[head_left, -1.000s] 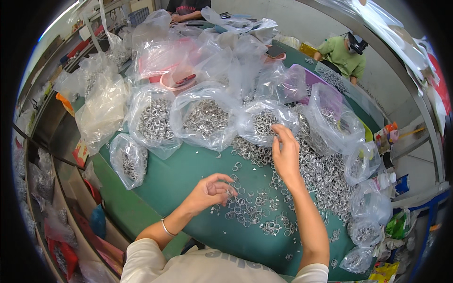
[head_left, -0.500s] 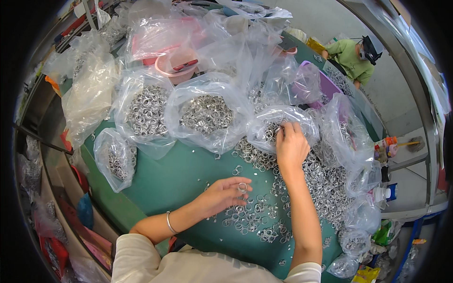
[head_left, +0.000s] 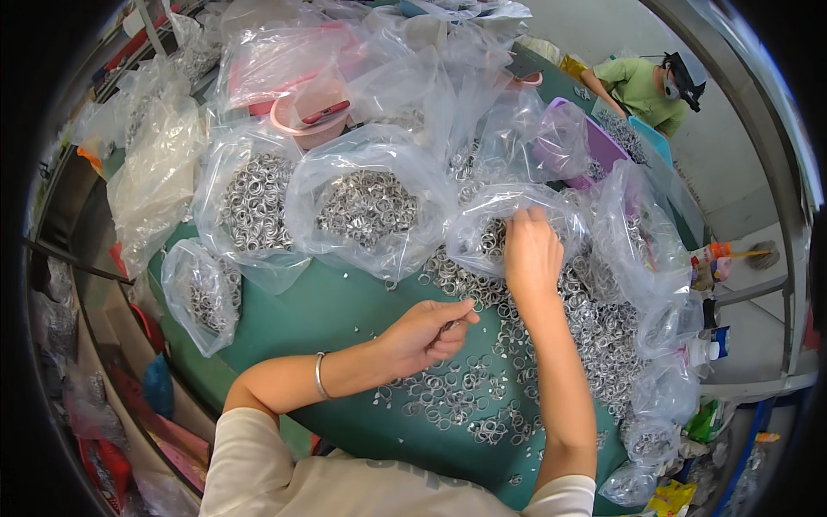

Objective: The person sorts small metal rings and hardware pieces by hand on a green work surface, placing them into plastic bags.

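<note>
My left hand (head_left: 431, 334) is closed in a pinch over the middle of the green table (head_left: 293, 319), a small silver metal ring (head_left: 473, 308) at its thumb and index fingertips. My right hand (head_left: 532, 250) reaches to the mouth of a clear plastic bag (head_left: 466, 220) with similar rings inside. Its fingers are bent and close together, and the tips are hidden, so what they hold does not show. A large heap of rings (head_left: 594, 336) lies beside and under my right forearm. Loose rings (head_left: 444, 396) are scattered below my left hand.
More open clear bags of rings, one (head_left: 370, 207) at the middle and another (head_left: 254, 202) left of it, line the far side. A pink bowl (head_left: 310, 129) with a red-handled tool and a purple basin (head_left: 594, 142) stand behind. A co-worker in green (head_left: 642, 90) sits far right.
My left hand has moved right and up, its spread fingers now closed into a pinch. My right hand stays at the bag, shifted slightly. At the far right, the co-worker's arm has moved and a blue tray shows.
</note>
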{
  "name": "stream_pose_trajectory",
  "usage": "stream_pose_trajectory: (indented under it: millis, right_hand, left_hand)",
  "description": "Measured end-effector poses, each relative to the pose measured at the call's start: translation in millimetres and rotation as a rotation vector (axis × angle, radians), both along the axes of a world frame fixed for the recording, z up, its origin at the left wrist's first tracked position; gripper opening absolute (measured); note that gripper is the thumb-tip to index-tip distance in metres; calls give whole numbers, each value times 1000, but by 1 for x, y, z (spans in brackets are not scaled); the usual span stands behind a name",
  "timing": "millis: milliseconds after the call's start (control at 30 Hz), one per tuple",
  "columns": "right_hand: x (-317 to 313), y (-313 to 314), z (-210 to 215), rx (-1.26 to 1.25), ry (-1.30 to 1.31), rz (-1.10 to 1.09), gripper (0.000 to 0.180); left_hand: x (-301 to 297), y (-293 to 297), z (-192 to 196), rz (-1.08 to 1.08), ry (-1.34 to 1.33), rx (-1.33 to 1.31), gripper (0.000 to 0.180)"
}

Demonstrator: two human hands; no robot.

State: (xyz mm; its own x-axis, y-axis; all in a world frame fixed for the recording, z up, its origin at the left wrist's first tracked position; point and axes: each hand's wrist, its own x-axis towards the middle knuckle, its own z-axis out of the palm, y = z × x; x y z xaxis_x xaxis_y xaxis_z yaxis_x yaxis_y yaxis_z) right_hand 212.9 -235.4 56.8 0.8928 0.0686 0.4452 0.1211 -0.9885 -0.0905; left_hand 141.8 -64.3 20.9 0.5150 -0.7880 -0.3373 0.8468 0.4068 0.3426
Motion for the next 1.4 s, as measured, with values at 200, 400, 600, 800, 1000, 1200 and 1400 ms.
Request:
stream_pose_trajectory:
  millis: [200,400,600,800,1000,1200,1400]
  right_hand:
    - [-5,4,5,-9,5,-15,3]
    - [-61,4,36,517,176,283,5]
    - [-41,-5,25,457,75,245,12]
    - [-9,0,-5,38,0,241,25]
    - [-24,-10,-2,-1,96,241,23]
    - [-14,-21,-2,219,16,27,7]
    - [-25,-23,5,400,85,96,14]
  left_hand:
    - [1,-3,19,114,-49,232,22]
    - [11,-9,29,201,26,168,31]
    - [12,-2,2,138,-29,52,30]
    - [15,-6,25,456,-483,453,25]
    - [39,1,30,655,-1532,1202,43]
    - [61,-9,23,701,-1619,1339,20]
    - [55,-6,31,778,-1577,1283,6]
